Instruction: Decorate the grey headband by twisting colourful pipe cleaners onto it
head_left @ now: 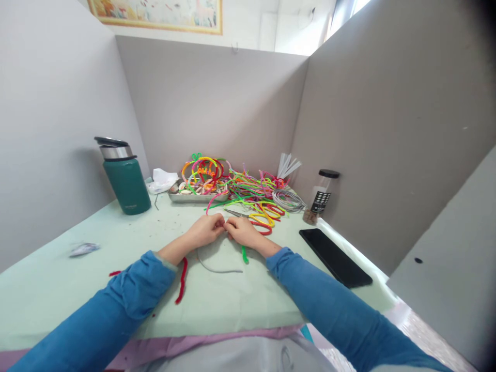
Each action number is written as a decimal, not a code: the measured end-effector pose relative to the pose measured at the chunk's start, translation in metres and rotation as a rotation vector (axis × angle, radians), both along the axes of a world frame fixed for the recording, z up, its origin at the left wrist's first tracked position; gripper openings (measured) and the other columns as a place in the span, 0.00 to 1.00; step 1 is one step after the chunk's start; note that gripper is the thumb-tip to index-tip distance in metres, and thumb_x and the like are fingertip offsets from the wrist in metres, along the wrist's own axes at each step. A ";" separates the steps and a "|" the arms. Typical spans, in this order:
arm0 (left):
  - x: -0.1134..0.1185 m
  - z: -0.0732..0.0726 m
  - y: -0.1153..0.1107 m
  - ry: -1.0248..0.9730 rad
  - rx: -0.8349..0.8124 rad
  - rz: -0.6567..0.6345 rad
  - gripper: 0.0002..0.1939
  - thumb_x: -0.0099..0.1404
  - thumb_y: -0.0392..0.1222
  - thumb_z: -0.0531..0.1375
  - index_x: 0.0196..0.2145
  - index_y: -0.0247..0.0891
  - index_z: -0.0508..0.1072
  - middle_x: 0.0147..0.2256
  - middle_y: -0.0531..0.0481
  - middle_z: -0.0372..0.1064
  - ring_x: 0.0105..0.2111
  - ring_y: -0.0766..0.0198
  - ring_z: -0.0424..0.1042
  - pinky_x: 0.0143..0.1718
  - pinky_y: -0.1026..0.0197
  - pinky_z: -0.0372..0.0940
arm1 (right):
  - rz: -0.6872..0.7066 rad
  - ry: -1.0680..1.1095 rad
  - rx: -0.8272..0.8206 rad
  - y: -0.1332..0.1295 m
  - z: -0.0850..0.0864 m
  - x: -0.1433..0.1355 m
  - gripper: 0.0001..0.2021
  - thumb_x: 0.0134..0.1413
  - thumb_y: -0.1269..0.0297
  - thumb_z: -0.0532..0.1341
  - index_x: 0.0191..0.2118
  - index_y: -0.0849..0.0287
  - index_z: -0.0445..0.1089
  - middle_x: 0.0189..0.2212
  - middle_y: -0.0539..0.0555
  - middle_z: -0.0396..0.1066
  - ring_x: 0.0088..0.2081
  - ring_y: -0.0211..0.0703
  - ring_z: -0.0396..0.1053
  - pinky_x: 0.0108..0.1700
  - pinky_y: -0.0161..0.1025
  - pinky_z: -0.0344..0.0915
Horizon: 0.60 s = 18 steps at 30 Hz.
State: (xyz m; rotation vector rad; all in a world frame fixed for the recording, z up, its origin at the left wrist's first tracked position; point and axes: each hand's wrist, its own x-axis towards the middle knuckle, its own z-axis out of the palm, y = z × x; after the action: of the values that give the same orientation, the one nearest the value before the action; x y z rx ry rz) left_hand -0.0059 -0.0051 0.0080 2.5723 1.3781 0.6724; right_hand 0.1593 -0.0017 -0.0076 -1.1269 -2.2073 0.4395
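My left hand (207, 230) and my right hand (241, 231) meet fingertip to fingertip above the table, both closed in a pinch. Whatever lies between the fingers is too small and hidden to make out. A pink pipe cleaner (211, 202) rises just behind my left hand; whether it is held, I cannot tell. From below that hand a thin grey wire (219, 270) curves across the cloth. A short green pipe cleaner (244, 254) pokes out under my right hand. One red pipe cleaner (182, 281) lies beside my left forearm. Scissors with yellow and red handles (264, 218) rest beyond my right hand.
At the back, a metal tray (199, 198) holds colourful bent pieces, beside a heap of pipe cleaners (251, 186) and a grey wire coil (289, 200). A green bottle (127, 185) stands left; a clear jar (321, 199) and black phone (335, 257) are right. Partitions surround the table.
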 end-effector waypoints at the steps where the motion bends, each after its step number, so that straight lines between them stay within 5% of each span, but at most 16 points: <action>1: 0.000 0.000 0.000 -0.003 0.002 -0.003 0.07 0.58 0.41 0.52 0.32 0.37 0.66 0.25 0.53 0.67 0.26 0.67 0.65 0.27 0.67 0.54 | 0.001 0.001 0.000 0.000 0.000 0.000 0.11 0.54 0.67 0.50 0.25 0.62 0.66 0.21 0.49 0.68 0.24 0.34 0.59 0.27 0.31 0.51; 18: -0.001 -0.001 0.000 -0.003 0.007 0.002 0.07 0.58 0.42 0.52 0.32 0.37 0.66 0.25 0.52 0.66 0.25 0.67 0.64 0.26 0.66 0.53 | 0.001 0.005 -0.014 0.000 0.000 0.000 0.11 0.54 0.68 0.51 0.25 0.62 0.67 0.21 0.49 0.68 0.24 0.34 0.59 0.28 0.31 0.51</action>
State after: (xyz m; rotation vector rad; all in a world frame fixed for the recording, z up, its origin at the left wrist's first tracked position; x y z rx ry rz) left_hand -0.0066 -0.0047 0.0072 2.5746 1.3801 0.6816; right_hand 0.1593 -0.0014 -0.0073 -1.1303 -2.2039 0.4586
